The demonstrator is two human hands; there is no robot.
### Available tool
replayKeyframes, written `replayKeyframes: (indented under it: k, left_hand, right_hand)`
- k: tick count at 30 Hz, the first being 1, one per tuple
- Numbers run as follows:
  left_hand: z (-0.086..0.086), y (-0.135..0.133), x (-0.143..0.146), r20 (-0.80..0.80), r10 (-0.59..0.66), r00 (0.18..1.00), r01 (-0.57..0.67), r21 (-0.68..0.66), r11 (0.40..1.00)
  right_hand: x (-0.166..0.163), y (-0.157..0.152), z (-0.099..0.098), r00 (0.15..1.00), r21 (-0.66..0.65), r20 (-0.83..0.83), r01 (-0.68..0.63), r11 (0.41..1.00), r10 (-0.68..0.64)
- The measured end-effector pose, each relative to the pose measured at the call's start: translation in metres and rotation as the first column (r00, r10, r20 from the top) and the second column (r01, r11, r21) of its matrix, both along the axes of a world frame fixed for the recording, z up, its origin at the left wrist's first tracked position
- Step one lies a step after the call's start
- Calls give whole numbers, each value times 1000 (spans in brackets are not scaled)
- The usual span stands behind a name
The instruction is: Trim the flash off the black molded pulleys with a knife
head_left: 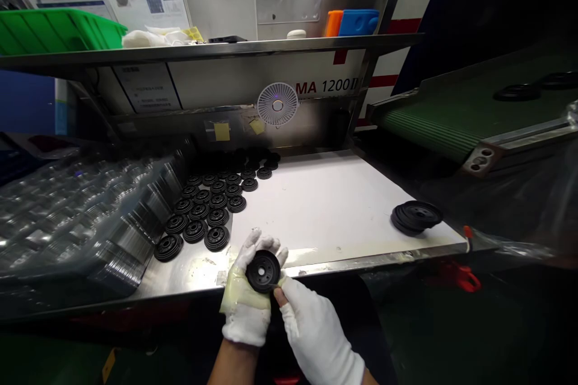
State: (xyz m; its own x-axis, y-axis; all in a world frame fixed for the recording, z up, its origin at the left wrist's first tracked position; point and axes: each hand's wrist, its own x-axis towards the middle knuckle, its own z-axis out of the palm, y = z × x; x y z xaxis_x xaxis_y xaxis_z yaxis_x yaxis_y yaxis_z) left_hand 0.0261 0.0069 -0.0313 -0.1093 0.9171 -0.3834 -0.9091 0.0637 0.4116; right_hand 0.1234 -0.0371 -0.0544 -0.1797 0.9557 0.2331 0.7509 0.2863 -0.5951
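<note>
My left hand (246,301), in a white glove, is curled around a round black plastic part (262,271) and holds it up at the front edge of the bench. My right hand (316,331), also gloved, comes in from the lower right; its bare fingertip touches the part's lower rim, fingers pinched. Several identical black round parts (205,207) lie in rows on the bench left of centre. A small stack of black round parts (415,217) sits at the right end of the white bench top (325,204).
Clear plastic trays (81,216) are piled on the left. A green conveyor belt (456,117) carrying black parts slopes down at the right. A small white fan (277,104) stands at the back. The shelf above holds a green bin (54,30).
</note>
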Motion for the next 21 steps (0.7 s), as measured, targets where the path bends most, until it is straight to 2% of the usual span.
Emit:
replayKeyframes:
  k: [4,11,17,21]
  left_hand:
    - [-4,-1,-3,-7,-71,997,72,44,996]
    - [-10,7,-1,83,17,996,-14,-37,999]
    - [-3,-3,-5,-32,-165,986,166,39,985]
    - [-7,0,-4,-1,-105,994,105,39,994]
  right_hand:
    - [7,4,0,998,5,26,60,998,-60]
    - [-5,-3,-4,998,53,65,18,998,-22]
    - [8,3,-1,998,23,0,65,998,-65]
    - [9,4,-3,996,27,23,87,996,-87]
